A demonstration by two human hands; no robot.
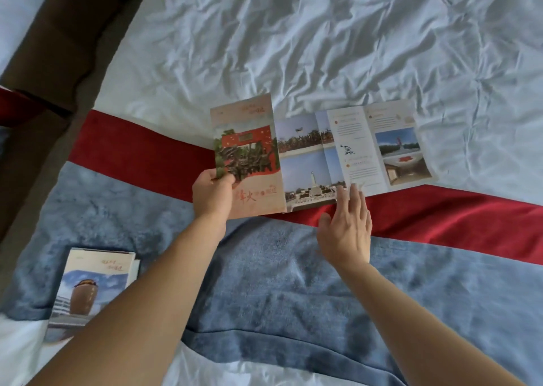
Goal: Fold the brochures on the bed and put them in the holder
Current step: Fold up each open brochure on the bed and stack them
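An unfolded brochure [352,150] lies across the red band of the bed, its panels showing photos and text. My left hand [213,193] pinches the brochure's left cover panel near its lower edge and lifts that panel up off the bed. My right hand [348,227] lies flat with straight fingers, its fingertips pressing the brochure's lower edge near the middle. At the lower left a clear holder [88,291] lies on the bed with folded brochures in it; my left forearm covers its right side.
The bed has a crumpled white sheet [323,48] at the back, a red band [455,221] across the middle and a blue-grey fleece blanket [279,291] in front. Brown floor [58,33] runs along the bed's left edge.
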